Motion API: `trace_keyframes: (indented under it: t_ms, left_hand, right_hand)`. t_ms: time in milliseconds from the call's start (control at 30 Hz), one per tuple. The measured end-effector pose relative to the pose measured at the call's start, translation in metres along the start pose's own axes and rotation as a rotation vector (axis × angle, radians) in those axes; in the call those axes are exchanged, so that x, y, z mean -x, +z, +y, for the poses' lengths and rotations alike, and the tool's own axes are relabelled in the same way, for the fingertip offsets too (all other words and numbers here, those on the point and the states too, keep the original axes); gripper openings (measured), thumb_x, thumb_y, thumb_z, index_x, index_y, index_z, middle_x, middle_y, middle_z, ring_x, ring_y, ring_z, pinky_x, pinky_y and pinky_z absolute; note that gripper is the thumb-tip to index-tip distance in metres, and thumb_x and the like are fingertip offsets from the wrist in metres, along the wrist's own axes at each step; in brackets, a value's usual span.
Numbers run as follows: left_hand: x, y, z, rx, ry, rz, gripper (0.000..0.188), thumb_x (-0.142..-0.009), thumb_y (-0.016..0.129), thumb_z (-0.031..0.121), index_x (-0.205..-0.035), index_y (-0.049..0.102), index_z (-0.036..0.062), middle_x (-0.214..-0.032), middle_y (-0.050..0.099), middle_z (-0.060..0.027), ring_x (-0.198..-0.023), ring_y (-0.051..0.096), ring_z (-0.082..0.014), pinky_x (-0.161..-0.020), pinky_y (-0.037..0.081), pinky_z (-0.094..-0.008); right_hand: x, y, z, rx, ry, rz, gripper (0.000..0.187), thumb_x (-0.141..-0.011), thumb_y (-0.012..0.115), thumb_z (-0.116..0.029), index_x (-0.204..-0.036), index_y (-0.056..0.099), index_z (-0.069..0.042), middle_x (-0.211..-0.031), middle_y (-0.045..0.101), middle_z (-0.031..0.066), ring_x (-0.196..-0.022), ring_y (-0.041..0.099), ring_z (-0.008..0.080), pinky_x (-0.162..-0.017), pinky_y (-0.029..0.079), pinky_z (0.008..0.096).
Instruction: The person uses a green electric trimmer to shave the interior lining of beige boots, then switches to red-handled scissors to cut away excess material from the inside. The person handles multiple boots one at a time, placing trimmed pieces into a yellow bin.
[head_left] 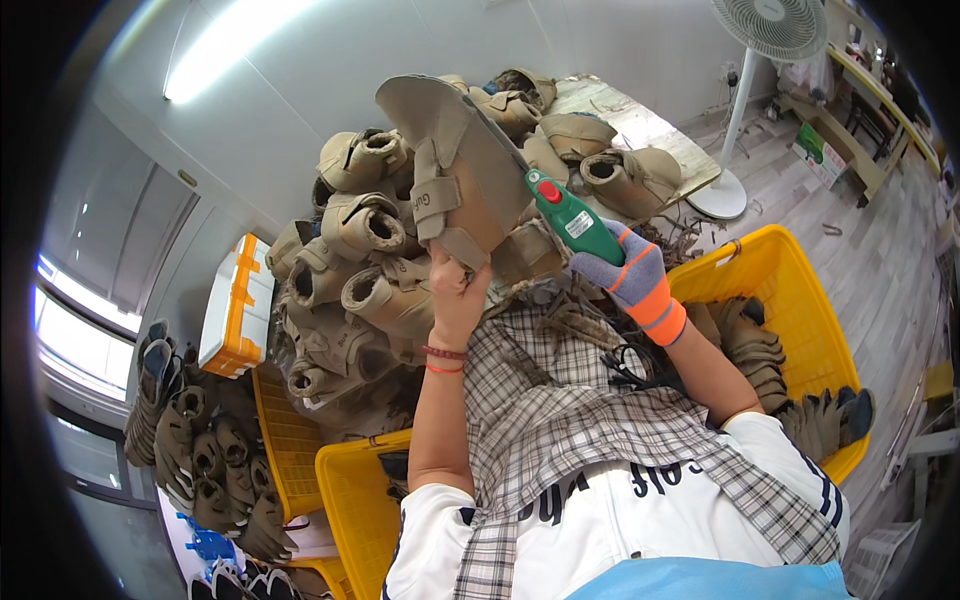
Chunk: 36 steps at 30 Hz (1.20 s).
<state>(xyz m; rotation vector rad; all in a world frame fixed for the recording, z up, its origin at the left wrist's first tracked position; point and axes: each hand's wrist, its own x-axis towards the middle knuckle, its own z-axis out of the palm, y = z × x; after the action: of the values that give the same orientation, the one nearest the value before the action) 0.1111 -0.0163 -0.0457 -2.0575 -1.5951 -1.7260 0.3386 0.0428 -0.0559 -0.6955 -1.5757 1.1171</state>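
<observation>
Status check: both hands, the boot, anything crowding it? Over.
Left hand gripping tan boot. Gloved right hand holding green tool, its head at the boot's edge, contact unclear. More tan boots piled close behind.

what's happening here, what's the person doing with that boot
A person holds a tan boot up in the bare left hand, while the gloved right hand grips a green power tool with a red button. The tool's tip is right at the boot's edge; whether it is cutting can't be told. More boots are heaped just beyond, and a yellow bin near the right forearm holds stacked tan pieces.
</observation>
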Motion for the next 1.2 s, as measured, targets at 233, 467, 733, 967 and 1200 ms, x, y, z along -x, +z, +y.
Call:
trace_keyframes:
  t_ms: [233, 467, 733, 967, 1200]
  left_hand:
    - [0.02, -0.001, -0.015, -0.12, 0.14, -0.139, 0.012, -0.064, 0.063, -0.003, -0.077, 0.062, -0.0032, -0.088, 0.057, -0.017, -0.09, 0.05, -0.0376, -0.077, 0.042, -0.0429]
    - [0.03, -0.008, -0.02, -0.262, 0.324, -0.216, 0.01, -0.067, 0.064, -0.002, -0.077, 0.062, -0.0012, -0.087, 0.058, -0.0145, -0.085, 0.054, -0.0344, -0.074, 0.042, -0.0421]
    - [0.041, -0.02, -0.008, -0.196, 0.2, -0.203, 0.012, -0.068, 0.064, -0.003, -0.079, 0.064, -0.0015, -0.088, 0.06, -0.0159, -0.086, 0.055, -0.0346, -0.076, 0.044, -0.0406]
    - [0.066, -0.014, -0.014, -0.068, -0.01, -0.168, 0.016, -0.067, 0.062, -0.005, -0.083, 0.065, -0.0028, -0.096, 0.06, -0.0195, -0.101, 0.052, -0.0393, -0.08, 0.044, -0.0412]
    - [0.068, -0.008, -0.009, -0.13, 0.016, -0.164, 0.017, -0.069, 0.061, -0.004, -0.086, 0.065, -0.0021, -0.099, 0.059, -0.0177, -0.105, 0.049, -0.0405, -0.086, 0.04, -0.0467]
  right_hand:
    - [-0.001, -0.002, -0.028, -0.288, 0.222, -0.051, 0.044, -0.076, 0.075, -0.021, -0.112, 0.058, 0.0, -0.082, 0.063, -0.0008, -0.067, 0.055, 0.0028, -0.058, 0.046, 0.0187]
    - [-0.009, -0.009, -0.029, -0.324, 0.193, -0.06, 0.039, -0.077, 0.074, -0.021, -0.107, 0.059, 0.0, -0.079, 0.061, -0.0013, -0.061, 0.053, 0.0032, -0.053, 0.043, 0.0189]
    - [-0.019, -0.007, -0.02, -0.324, 0.249, -0.134, 0.035, -0.078, 0.073, -0.025, -0.1, 0.06, -0.001, -0.069, 0.057, -0.0024, -0.054, 0.049, 0.0026, -0.047, 0.039, 0.0185]
    - [-0.024, 0.003, -0.015, -0.318, 0.281, -0.153, 0.037, -0.077, 0.074, -0.029, -0.098, 0.061, -0.002, -0.069, 0.057, -0.0032, -0.052, 0.048, 0.0023, -0.046, 0.037, 0.0185]
    - [-0.028, 0.001, -0.012, -0.383, 0.298, -0.125, 0.041, -0.075, 0.076, -0.029, -0.102, 0.061, -0.001, -0.069, 0.057, -0.0032, -0.053, 0.049, 0.0031, -0.047, 0.038, 0.0185]
